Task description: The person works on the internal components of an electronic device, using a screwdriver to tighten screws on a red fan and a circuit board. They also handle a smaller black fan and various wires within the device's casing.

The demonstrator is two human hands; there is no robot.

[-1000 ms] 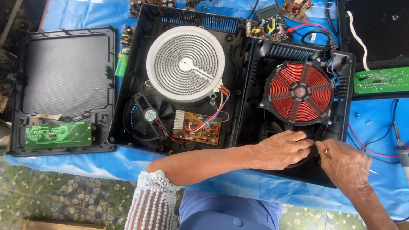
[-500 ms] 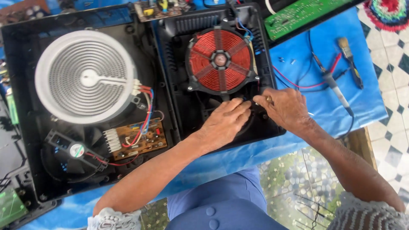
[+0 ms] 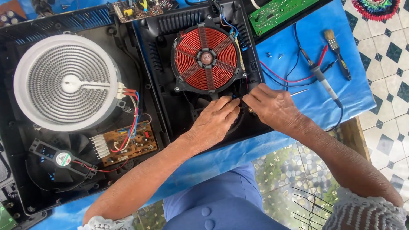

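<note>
A white spiral heating element fills the left half of the opened black cooker housing, above a fan and a brown circuit board. The red copper coil sits in the right half; just below it the left hand rests with loose fingers inside the housing, fingertips meeting the right hand, which pinches something too small to tell. A soldering iron and brush lie on the blue-covered desk

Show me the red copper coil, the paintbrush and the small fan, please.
red copper coil [image 3: 207, 58]: head view, on its central hub.
paintbrush [image 3: 337, 49]: head view, on the handle below the bristles.
small fan [image 3: 63, 159]: head view, on its round hub label.
</note>
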